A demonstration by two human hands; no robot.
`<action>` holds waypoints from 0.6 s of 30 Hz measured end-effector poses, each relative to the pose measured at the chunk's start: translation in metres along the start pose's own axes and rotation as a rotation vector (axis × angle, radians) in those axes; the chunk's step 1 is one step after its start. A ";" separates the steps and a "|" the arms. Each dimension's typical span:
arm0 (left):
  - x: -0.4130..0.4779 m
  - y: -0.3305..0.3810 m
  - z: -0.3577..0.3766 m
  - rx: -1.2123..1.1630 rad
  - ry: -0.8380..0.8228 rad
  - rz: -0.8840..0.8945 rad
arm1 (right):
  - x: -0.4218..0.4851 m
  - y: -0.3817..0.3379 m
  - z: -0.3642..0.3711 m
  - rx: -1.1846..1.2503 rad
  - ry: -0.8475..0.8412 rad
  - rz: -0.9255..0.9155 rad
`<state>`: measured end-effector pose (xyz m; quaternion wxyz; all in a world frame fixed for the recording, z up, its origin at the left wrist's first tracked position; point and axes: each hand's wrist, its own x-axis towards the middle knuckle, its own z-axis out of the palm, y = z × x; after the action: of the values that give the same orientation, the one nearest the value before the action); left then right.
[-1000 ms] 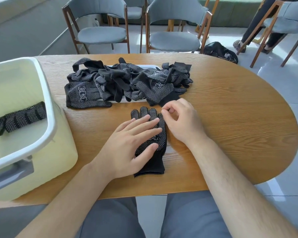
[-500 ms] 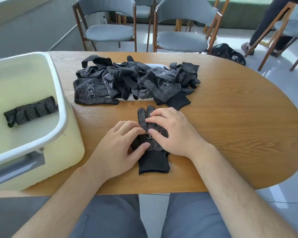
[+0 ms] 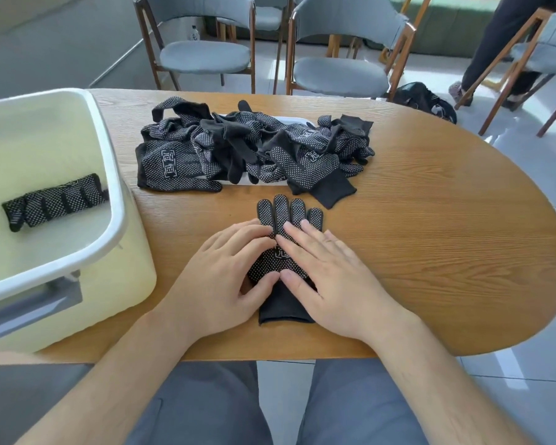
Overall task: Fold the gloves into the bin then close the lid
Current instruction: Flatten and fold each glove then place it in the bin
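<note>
Both hands lie flat on one black dotted glove (image 3: 285,211) near the front edge of the wooden table (image 3: 437,239). The left hand (image 3: 228,281) covers the glove's left side with its fingers laid out and close together, and its thumb rests on the dotted palm. The right hand (image 3: 331,281) covers the right side with straight, slightly spread fingers pointing toward the glove's fingers, and its thumb tip nearly meets the left thumb. Neither hand pinches the fabric; both press down on it. The glove lies dotted side up, its four fingers pointing away from the person and its plain cuff toward the table edge. Just behind it sits a loose pile of gloves (image 3: 254,149) of the same kind, heaped on something flat and white that is mostly hidden. At the left stands the open pale bin (image 3: 111,175), with one folded glove (image 3: 55,203) lying on its floor. Two grey chairs (image 3: 206,56) stand beyond the table, and a dark bag (image 3: 426,101) lies on the floor to the right.
</note>
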<state>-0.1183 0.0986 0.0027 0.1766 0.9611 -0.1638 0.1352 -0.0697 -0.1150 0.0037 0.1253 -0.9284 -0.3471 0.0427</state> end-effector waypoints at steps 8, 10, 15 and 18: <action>0.000 0.002 0.002 0.027 -0.074 -0.029 | -0.006 0.005 0.002 -0.027 0.002 0.061; 0.002 0.002 0.002 0.022 -0.074 -0.043 | -0.005 0.005 0.001 -0.027 0.000 0.054; 0.008 0.002 0.005 0.018 0.008 -0.036 | 0.003 0.009 -0.004 0.207 0.224 0.184; 0.025 0.004 0.004 0.039 0.054 -0.054 | 0.030 0.024 -0.015 0.164 0.302 0.382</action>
<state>-0.0964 0.0869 0.0083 0.1658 0.9645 -0.1301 0.1592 -0.0298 -0.1158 0.0119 0.2401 -0.9598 -0.1381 -0.0454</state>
